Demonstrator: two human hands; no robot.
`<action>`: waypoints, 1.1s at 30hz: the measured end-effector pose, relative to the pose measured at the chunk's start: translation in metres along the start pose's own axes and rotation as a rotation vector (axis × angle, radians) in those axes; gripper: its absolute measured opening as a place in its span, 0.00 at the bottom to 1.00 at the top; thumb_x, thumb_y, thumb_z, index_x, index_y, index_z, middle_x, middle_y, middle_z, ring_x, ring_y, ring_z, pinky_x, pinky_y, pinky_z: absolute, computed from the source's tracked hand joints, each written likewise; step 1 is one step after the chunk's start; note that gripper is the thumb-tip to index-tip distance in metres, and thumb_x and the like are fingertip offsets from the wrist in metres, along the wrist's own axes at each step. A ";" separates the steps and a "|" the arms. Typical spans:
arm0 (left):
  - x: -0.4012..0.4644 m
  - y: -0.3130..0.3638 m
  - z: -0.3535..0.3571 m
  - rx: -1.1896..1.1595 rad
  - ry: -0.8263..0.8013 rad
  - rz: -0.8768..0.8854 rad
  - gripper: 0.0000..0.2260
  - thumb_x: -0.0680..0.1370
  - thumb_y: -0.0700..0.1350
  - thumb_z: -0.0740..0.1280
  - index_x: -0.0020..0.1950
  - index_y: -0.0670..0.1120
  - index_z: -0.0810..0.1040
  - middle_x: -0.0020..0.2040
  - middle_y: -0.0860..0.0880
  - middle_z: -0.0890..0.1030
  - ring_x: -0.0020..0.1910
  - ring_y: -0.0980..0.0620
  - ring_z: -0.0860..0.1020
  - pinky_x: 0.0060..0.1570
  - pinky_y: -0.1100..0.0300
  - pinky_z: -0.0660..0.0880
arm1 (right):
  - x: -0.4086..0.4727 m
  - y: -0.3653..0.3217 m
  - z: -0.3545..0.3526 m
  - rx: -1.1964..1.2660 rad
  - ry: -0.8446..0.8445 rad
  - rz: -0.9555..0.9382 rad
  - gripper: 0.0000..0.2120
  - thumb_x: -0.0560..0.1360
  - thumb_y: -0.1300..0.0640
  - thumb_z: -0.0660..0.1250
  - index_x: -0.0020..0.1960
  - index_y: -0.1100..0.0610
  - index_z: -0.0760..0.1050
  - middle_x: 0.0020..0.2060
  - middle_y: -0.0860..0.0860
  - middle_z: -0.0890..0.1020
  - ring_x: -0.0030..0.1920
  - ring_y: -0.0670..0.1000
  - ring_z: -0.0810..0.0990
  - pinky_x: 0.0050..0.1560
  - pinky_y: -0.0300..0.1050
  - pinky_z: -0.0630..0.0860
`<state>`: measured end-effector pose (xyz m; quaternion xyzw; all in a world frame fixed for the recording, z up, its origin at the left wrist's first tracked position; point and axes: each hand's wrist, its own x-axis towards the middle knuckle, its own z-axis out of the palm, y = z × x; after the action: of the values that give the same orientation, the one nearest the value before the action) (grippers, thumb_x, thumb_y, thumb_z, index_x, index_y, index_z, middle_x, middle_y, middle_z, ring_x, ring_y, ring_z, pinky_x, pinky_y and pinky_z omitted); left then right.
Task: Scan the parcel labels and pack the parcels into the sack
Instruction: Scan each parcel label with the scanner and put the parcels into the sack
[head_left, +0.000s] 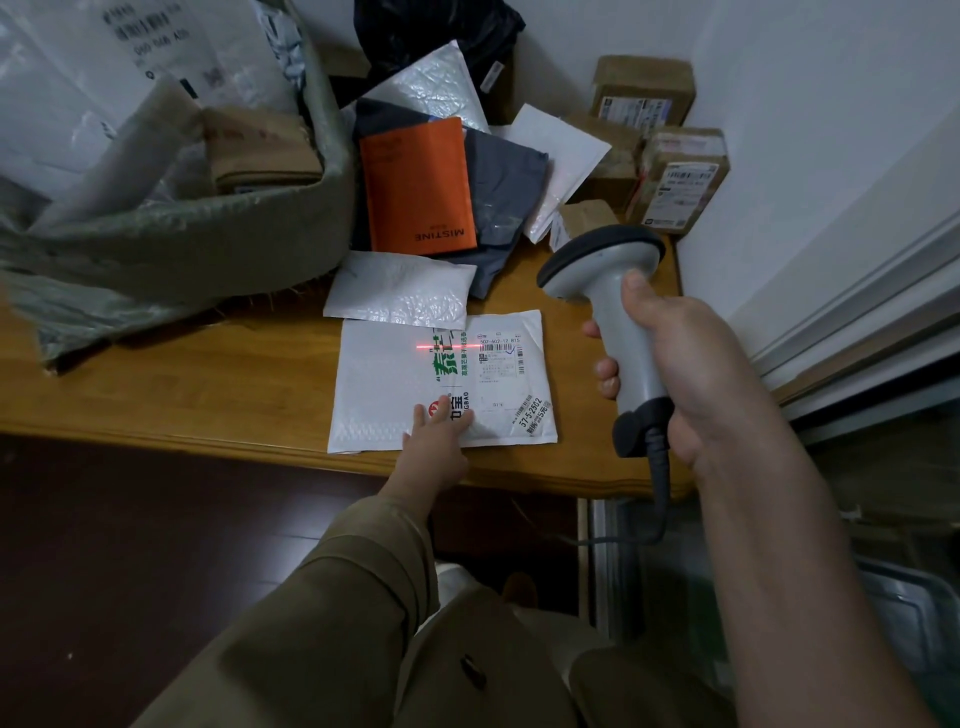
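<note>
A white padded parcel (389, 384) with green print and a shipping label lies flat near the front edge of the wooden table (208, 395). My left hand (439, 441) presses on its near edge with straight fingers. My right hand (670, 353) grips the handle of a grey barcode scanner (605, 260), held above the table to the right of the parcel. The scanner's red line falls across the top of the label. The green woven sack (218, 239) stands open at the left with several parcels inside.
Behind the parcel lie a white bubble mailer (400, 291), an orange mailer (415, 187), grey and black bags, and several cardboard boxes (675, 176) against the wall at the back right. The scanner cable hangs over the table's front edge. A dark floor lies below.
</note>
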<state>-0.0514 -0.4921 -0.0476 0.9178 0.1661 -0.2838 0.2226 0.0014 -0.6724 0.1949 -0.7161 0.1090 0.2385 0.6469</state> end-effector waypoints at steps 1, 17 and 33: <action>0.000 0.000 0.000 0.002 -0.002 -0.002 0.34 0.77 0.38 0.63 0.79 0.55 0.54 0.80 0.49 0.43 0.78 0.38 0.40 0.74 0.36 0.51 | 0.000 -0.001 0.000 0.007 -0.001 0.000 0.18 0.83 0.45 0.58 0.45 0.58 0.74 0.38 0.55 0.78 0.29 0.48 0.74 0.31 0.43 0.72; -0.007 -0.059 -0.033 -0.550 0.361 -0.707 0.45 0.75 0.57 0.70 0.78 0.37 0.48 0.76 0.35 0.56 0.74 0.36 0.57 0.72 0.43 0.57 | -0.001 0.002 -0.002 0.043 -0.001 0.007 0.18 0.83 0.46 0.58 0.44 0.58 0.74 0.32 0.52 0.80 0.27 0.47 0.73 0.30 0.42 0.71; 0.002 -0.077 -0.032 -1.194 -0.060 -0.552 0.23 0.73 0.41 0.74 0.64 0.34 0.72 0.60 0.41 0.77 0.55 0.41 0.77 0.43 0.52 0.80 | 0.008 0.005 -0.001 -0.024 0.030 0.047 0.18 0.82 0.44 0.59 0.53 0.59 0.76 0.40 0.54 0.78 0.30 0.48 0.75 0.31 0.43 0.73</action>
<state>-0.0687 -0.4103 -0.0500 0.5519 0.5180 -0.2149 0.6171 0.0056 -0.6727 0.1866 -0.7244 0.1329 0.2440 0.6309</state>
